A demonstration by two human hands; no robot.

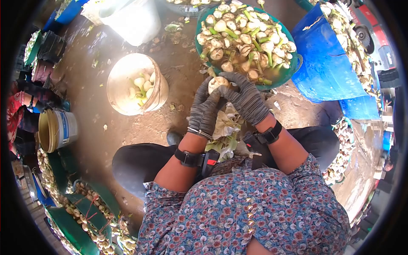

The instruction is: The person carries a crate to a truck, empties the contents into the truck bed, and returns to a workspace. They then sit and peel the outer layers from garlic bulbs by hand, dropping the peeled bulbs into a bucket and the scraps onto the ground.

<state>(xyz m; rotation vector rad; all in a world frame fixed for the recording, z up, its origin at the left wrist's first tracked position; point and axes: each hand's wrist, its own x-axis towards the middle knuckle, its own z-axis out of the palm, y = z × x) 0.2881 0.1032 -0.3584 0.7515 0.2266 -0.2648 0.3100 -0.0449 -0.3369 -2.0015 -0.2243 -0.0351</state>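
Both of my hands wear dark grey striped knit gloves and meet in front of my lap. Between them is a whitish, soil-marked garlic bulb (218, 84). My left hand (204, 108) wraps its near left side, with the thumb along the bulb. From the right, my right hand (245, 95) closes fingers over its top and edge. Just beyond my hands stands a green tub (296, 63) of murky water, heaped with bulbs on green stalks (250, 38). To the left is a white bucket (117, 93) with several cleaner white bulbs (144, 87) inside.
Tall blue tubs (325, 55) piled with bulbs stand at right. A bright white container (134, 23) is at the top, and a cream bucket (51, 129) at left. Green crates (76, 229) sit lower left. Peelings (225, 131) lie between my legs. Another person's red sleeve (17, 112) shows far left.
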